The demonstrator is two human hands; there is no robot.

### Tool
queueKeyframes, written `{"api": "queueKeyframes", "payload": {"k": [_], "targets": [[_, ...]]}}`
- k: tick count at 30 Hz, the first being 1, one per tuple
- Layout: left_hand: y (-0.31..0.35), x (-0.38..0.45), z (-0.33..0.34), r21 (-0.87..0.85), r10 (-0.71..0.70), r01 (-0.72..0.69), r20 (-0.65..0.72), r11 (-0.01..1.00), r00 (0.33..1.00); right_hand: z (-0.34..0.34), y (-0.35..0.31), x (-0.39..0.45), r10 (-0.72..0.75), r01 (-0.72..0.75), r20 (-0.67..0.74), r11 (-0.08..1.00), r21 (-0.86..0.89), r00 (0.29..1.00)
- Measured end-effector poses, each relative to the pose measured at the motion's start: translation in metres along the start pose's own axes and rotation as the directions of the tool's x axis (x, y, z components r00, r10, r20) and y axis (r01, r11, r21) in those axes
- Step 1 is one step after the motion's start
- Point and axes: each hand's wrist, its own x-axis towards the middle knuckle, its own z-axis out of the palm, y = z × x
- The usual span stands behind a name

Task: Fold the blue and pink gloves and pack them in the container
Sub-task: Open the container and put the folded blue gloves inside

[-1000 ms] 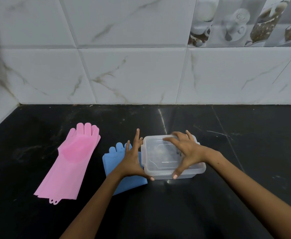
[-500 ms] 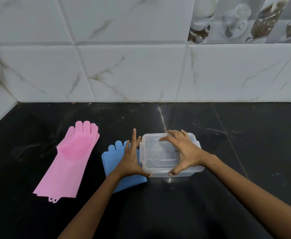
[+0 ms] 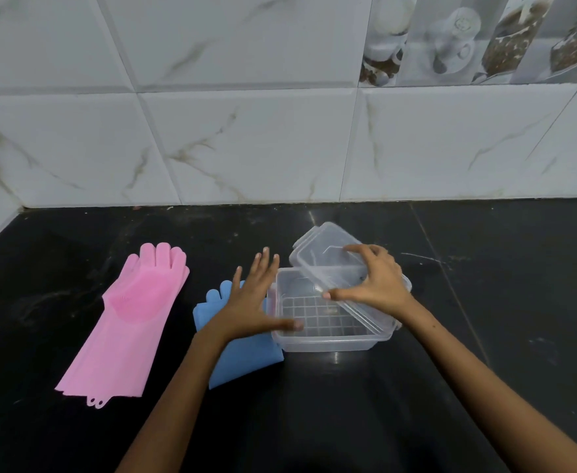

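1. Right hand (image 3: 379, 285) grips the clear lid (image 3: 328, 257), tilted above the container (image 3: 328, 339) at frame centre.
2. Left hand (image 3: 249, 305), fingers spread, steadies its left rim.
3. Blue glove (image 3: 242, 356) and pink glove (image 3: 126, 322) lie flat, lower left.

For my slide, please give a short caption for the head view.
Right hand lifts the lid off the clear container; pink glove and blue glove lie unfolded.
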Motion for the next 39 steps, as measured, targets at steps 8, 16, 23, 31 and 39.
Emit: {"api": "queueKeyframes", "payload": {"k": [8,16,23,31,39], "targets": [[0.047,0.011,0.052,0.252,-0.060,0.105,-0.183,0.962,0.981,0.001,0.028,-0.007,0.560,-0.535,-0.014,0.798,0.277,0.828],[0.057,0.017,0.059,0.237,-0.071,0.107,-0.156,0.966,0.985,0.001,0.057,-0.020,0.735,-0.686,-0.107,0.667,0.291,0.669],[0.058,0.016,0.059,0.246,-0.071,0.105,-0.146,0.964,0.987,-0.005,0.067,-0.018,0.668,-0.665,-0.120,0.743,0.075,0.734],[0.057,0.019,0.063,0.253,-0.042,0.090,-0.192,0.963,0.981,0.028,0.020,-0.031,0.047,-0.083,-0.265,0.988,-0.126,0.963],[0.062,0.028,0.071,0.254,0.002,0.053,-0.211,0.966,0.977,0.042,0.029,-0.034,-0.029,-0.029,-0.143,0.922,-0.386,0.989]]}}
